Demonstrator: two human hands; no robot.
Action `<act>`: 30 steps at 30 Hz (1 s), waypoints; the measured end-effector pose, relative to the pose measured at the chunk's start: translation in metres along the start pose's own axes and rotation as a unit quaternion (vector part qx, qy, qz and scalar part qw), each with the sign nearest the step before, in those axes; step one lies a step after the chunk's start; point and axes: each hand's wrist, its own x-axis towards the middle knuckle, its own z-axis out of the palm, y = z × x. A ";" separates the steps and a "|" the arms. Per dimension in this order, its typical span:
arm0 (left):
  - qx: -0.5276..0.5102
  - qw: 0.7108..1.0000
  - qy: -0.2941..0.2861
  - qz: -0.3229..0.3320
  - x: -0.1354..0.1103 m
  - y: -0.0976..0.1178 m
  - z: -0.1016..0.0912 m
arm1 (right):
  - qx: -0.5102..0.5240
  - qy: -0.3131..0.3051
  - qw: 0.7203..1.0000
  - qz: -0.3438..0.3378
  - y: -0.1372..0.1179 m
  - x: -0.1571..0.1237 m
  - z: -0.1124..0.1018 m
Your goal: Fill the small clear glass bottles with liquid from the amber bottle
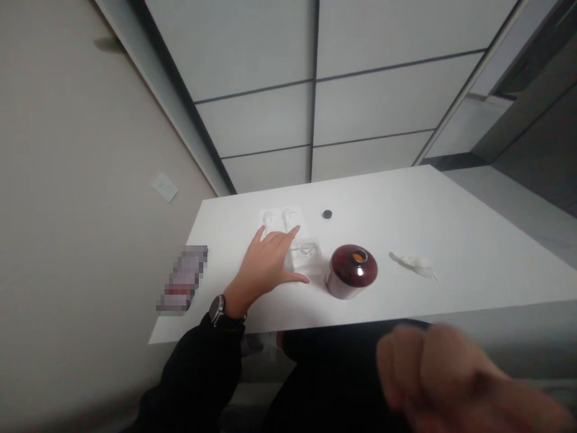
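My left hand (269,261), with a watch at the wrist, reaches over the white table with its fingers spread. Its thumb and fingers are around the left side of a clear square container (310,258), and I cannot tell whether they touch it. Beyond the fingertips lies a pale sheet or tray with two white, crumpled-looking pieces (287,219). Right of the container stands a dark red, rounded jar (353,267), its open mouth showing orange inside. My right hand (444,373) is low in front of the table, blurred, with curled fingers; whatever it may hold is hidden.
A small black cap (327,214) lies behind the jar. A crumpled white tissue-like piece (412,263) is on the right. A blurred-out flat object (184,279) rests near the table's left edge. Wall and cabinet panels (265,126) border the table (487,258).
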 end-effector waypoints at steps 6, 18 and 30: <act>0.036 0.999 0.008 0.040 0.007 0.008 0.004 | 0.008 0.174 0.978 0.115 0.070 0.035 0.016; -0.072 0.989 0.120 0.049 -0.009 0.015 -0.014 | -0.008 0.044 0.979 0.200 0.090 0.020 0.023; -0.320 0.934 0.162 0.003 -0.062 0.031 -0.045 | 0.049 -0.050 0.982 0.174 0.088 0.015 0.026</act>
